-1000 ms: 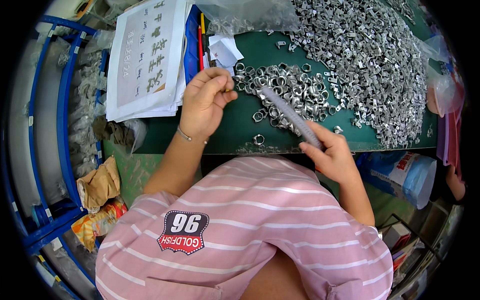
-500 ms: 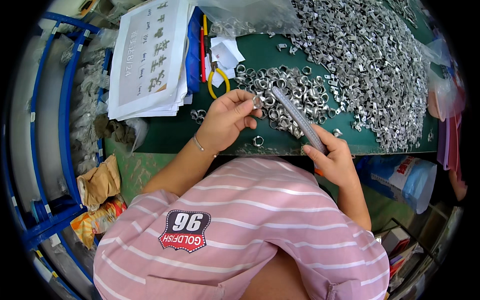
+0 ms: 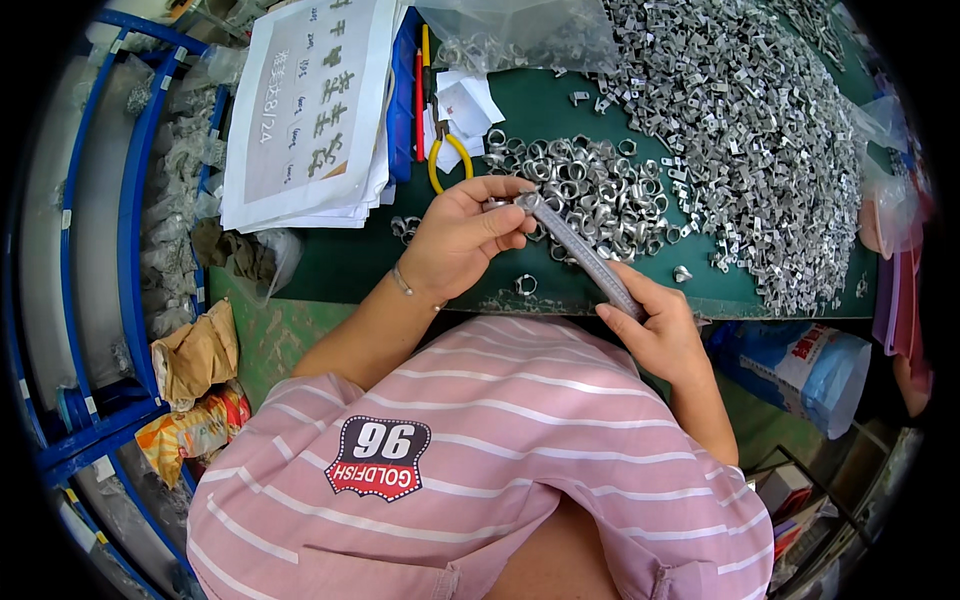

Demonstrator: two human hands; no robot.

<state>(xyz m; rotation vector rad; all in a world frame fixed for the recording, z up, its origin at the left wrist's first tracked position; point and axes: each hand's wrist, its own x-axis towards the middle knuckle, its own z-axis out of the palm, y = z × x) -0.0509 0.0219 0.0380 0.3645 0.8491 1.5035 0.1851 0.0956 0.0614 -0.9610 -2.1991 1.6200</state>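
Note:
My left hand (image 3: 472,230) is closed in a pinch on a small shiny metal ring, mostly hidden by the fingertips. In my right hand (image 3: 660,325) is a long, narrow grey bar (image 3: 580,248) with fine marks along its length, like a gauge or measuring stick. Its far end meets the ring at my left fingertips; whether it passes inside the ring I cannot tell. Just beyond my hands lies a heap of similar metal rings (image 3: 610,190). One loose ring (image 3: 525,285) rests near the table's front edge, and a few more rings (image 3: 405,229) lie left of my left hand.
A large pile of small metal brackets (image 3: 750,150) covers the right of the green table (image 3: 560,105). Yellow-handled pliers (image 3: 450,160), a red pencil (image 3: 419,110), a blue tray (image 3: 402,95) and stacked paper sheets (image 3: 300,120) sit at the left. Blue shelving (image 3: 140,200) stands further left.
The grey bar's far end has come down and left to the ring at my left fingertips. My right hand has shifted slightly left and down with it.

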